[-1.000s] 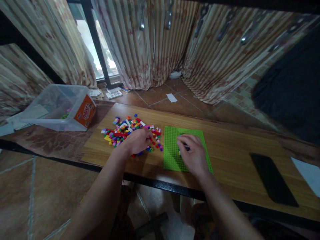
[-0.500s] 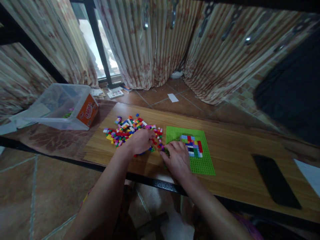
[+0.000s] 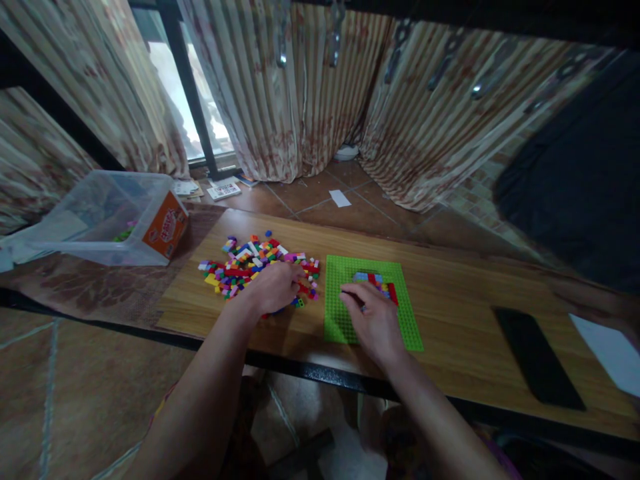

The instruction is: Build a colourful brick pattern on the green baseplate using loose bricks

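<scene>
My left hand (image 3: 277,285) rests low over the near right side of a pile of small colourful building bricks (image 3: 235,272). Its fingers are bent and drawn together among the bricks, and the fingertips are partly hidden. Over the green studded baseplate (image 3: 340,327), my right hand (image 3: 373,317) holds thumb and fingers in a pinch. A small dark bit shows at those fingertips, too small to name. Behind that hand lies a flat patch of joined bricks (image 3: 393,293) in light blue, red and other colours, mostly covered by the hand.
A clear plastic bin (image 3: 120,207) with an orange label stands at the left end of the table. To the right lie a black phone-like slab (image 3: 537,357) and a white sheet (image 3: 607,350). The wooden table's dark front edge (image 3: 310,373) runs before me.
My right hand has moved from the gap beside the pile onto the baseplate, its fingers now pinched. My left hand stays at the pile. The whole view has shifted slightly.
</scene>
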### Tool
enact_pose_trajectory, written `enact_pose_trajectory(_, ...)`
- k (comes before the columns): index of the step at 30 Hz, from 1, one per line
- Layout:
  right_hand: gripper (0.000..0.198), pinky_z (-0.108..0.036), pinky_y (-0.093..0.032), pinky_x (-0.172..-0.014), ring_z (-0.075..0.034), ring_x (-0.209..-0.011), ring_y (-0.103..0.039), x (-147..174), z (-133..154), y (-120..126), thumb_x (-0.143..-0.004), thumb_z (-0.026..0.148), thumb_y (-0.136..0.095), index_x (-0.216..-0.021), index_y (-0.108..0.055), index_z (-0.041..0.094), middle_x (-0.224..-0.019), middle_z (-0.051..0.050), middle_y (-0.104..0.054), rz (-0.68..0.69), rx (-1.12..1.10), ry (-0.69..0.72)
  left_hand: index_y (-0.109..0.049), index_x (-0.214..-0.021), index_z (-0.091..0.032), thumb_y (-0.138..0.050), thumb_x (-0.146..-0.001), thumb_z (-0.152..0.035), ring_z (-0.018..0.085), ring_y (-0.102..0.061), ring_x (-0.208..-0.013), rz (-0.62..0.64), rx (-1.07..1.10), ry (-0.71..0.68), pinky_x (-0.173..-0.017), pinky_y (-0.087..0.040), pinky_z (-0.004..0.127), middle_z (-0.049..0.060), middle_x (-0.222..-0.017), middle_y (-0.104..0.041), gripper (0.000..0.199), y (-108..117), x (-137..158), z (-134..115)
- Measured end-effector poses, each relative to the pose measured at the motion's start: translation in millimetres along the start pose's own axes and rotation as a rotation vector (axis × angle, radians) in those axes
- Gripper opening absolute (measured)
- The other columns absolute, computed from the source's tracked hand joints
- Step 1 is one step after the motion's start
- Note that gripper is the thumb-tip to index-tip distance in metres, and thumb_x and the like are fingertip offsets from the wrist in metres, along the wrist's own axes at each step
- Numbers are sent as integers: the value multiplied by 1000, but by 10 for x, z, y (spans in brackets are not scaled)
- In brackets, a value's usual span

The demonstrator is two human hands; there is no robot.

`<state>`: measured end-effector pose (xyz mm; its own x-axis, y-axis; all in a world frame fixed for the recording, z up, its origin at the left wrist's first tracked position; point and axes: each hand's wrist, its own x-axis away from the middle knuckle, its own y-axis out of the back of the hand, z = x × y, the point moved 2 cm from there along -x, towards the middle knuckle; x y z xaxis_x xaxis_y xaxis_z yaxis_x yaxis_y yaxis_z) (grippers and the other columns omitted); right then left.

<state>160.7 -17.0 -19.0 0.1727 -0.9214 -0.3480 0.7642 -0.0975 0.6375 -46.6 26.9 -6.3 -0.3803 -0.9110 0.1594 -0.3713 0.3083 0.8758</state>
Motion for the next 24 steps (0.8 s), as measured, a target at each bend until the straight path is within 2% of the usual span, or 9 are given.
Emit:
enact_pose_trajectory(2,21,-37,-51,-79,-21,-87,-65,-36,-117,183,-89,34,-54,-94,-72,24,-95,-5,-70,-67,-51,-95,-70,-93,-17,-48,-78,-7,16,-63,-76,-2,-21,-8,-68,-44,25,5,-81,-70,28,-1,-2,-3)
enact_pose_trajectory(5,22,-39,-52,-78,-22,-85,-65,-95,-314,424,-85,37,-57,-90,-74,23,-91,-6,-71,-184,-64,-163,-69,-89,-16,-48,-77,-8,16,-62,-76,-1,-45,-16,-67,-43,24,5,-82,-69,26,1,-2,-5)
enact_pose_trajectory(8,24,-41,-51,-81,-23,-86,-65,-126,-475,545,-83,34,-56,-88,-75,21,-90,-8,-72,-185,22,-201,-69,-89,-17,-48,-78,-9,15,-62,-72,2,-27,3,-64,-42,24,4,-80,-69,25,4,-4,-4)
enact_pose_trajectory(13,28,-41,-50,-80,-24,-82,-66,-110,-544,515,-83,33,-50,-90,-75,21,-92,-9,-73,-81,141,-228,-68,-86,-17,-47,-78,-9,15,-60,-73,-10,-24,-20,-66,-42,24,4,-79,-67,24,-1,-24,8)
enact_pose_trajectory(17,27,-41,-49,-77,-25,-81,-66,-108,-520,439,-84,34,-51,-92,-74,22,-91,-8,-74,-70,242,-252,-69,-87,-17,-47,-78,-9,15,-60,-74,-8,-17,-26,-67,-42,24,4,-80,-68,25,-8,-31,18)
enact_pose_trajectory(24,23,-37,-45,-68,-24,-73,-65,-146,-512,352,-84,37,-54,-83,-72,24,-82,-6,-74,-69,359,-283,-69,-88,-18,-48,-78,-10,15,-60,-71,-16,-8,-8,-63,-41,23,3,-78,-67,25,-29,-13,37)
